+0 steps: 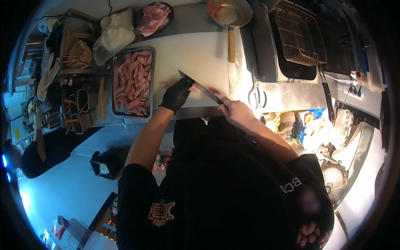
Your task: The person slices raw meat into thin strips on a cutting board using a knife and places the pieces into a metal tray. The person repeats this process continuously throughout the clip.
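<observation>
My right hand (237, 112) is bare and closed round the handle of a long kitchen knife (207, 92), whose blade points up and left over a white cutting board (190, 53). My left hand (176, 95), in a black glove, is bent at the blade's left side; its fingertips are partly hidden, so whether it holds anything is unclear. Small pieces of raw meat (214, 90) lie on the board beside the blade. Left of the board, a metal tray (152, 78) holds many cut strips of raw meat (132, 82).
Behind the board stand a plate of raw meat slices (154, 18) and a frying pan (231, 14) with a wooden handle. Kitchen scissors (257, 95) and a fryer basket (300, 37) are at right. Skewers (78, 54) lie at left, and a co-worker (59, 150) is farther left.
</observation>
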